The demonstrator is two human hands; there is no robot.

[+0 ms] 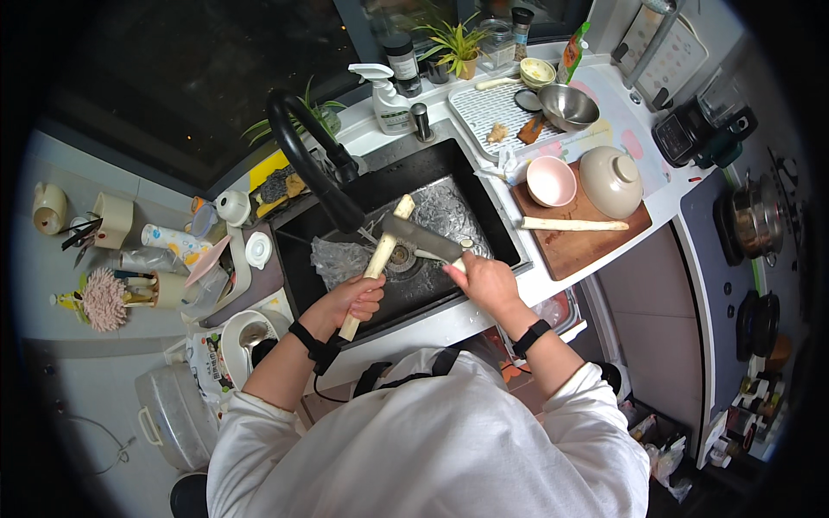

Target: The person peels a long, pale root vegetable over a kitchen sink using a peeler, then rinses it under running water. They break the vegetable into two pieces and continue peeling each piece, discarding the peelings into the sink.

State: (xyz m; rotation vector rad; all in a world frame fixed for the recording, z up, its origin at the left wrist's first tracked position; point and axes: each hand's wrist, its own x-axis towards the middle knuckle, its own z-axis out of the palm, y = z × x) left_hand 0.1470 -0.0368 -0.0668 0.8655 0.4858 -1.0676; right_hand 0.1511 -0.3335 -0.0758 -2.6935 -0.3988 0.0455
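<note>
My left hand [353, 301] is closed around the lower part of a long, pale peeled root [380, 259], held slanting over the black sink [304, 278]. My right hand [484, 280] grips the light handle of a knife with a broad, dark blade [424, 238]. The blade lies across the root's upper part. Under the knife, another thin pale piece lies near the drain [401, 258]. A crumpled clear plastic bag [337, 260] rests in the sink's left part. A second pale root [575, 225] lies on the wooden cutting board [563, 256] to the right.
A black faucet [311, 168] arches over the sink's left side. On the board are a pink bowl [551, 182] and an upturned beige bowl [611, 182]. Behind stand a white draining tray [479, 123], a steel bowl [568, 107] and a spray bottle [388, 103]. A white lid [259, 250] lies left of the sink.
</note>
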